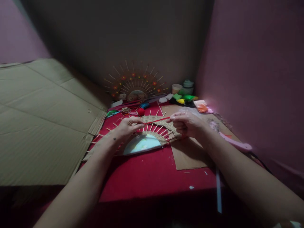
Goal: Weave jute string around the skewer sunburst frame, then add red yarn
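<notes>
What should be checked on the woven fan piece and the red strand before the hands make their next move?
1. Left hand pressing on woven fan piece: ok.
2. Right hand grip on red strand: ok.
3. Strand taut between the hands: ok.
4. Strand passing over or under the stick spokes: cannot tell.
5. Piece flat on the red cloth: ok.
</notes>
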Demonstrator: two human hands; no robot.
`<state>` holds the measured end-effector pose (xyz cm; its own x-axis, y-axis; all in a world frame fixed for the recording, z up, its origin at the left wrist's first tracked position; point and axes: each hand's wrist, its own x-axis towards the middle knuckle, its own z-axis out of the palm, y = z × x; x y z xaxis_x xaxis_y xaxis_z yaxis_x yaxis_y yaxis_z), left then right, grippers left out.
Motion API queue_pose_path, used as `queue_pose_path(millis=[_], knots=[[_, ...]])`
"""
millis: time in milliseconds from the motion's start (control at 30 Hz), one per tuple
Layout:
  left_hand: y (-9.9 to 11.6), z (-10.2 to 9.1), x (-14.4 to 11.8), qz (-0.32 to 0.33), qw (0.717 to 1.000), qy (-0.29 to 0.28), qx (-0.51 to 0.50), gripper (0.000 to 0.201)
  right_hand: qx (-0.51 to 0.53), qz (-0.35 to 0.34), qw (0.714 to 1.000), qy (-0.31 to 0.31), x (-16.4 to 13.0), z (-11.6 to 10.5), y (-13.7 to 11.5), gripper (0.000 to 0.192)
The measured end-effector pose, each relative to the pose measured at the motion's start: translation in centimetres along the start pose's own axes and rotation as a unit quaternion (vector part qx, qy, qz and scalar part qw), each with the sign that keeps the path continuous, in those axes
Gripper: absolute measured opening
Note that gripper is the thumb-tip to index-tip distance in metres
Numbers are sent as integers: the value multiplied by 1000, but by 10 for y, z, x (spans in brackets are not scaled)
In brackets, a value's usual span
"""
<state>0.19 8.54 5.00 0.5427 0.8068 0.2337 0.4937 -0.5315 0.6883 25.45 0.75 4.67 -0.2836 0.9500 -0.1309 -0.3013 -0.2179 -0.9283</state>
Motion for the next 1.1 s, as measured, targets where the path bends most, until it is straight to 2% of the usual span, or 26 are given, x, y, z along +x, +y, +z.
queue_pose_path(millis=[100,167,300,400,533,667,733,867,967,1100], knots=[[-6,-1,-1,9,999,-26,18,21,-46,7,998,-46,-6,-1,-1,11],[-9,-2,-2,32,997,-54,33,20,-117,5,991,-71,-11,2,-3,14],[-10,-8,-4,106,987,-92,83,14,-288,-13,949,-126,-21,16,-10,18],[-10,-10,-5,127,981,-72,129,9,-343,-38,922,-173,-26,27,-13,15],[-13,-8,-5,123,975,-24,186,8,-389,-68,894,-211,-25,30,-9,18],[-19,-4,-4,124,970,13,207,10,-423,-65,874,-230,-23,29,-4,20],[-21,-4,-4,118,973,15,198,11,-428,-61,869,-239,-24,31,-3,20],[-25,-6,-5,85,976,-1,203,28,-456,-58,852,-250,-25,33,-1,17],[-29,-8,-4,64,975,1,212,23,-480,-56,836,-259,-26,35,1,15],[-31,-8,-3,45,972,1,232,20,-487,-62,829,-267,-26,37,3,14]])
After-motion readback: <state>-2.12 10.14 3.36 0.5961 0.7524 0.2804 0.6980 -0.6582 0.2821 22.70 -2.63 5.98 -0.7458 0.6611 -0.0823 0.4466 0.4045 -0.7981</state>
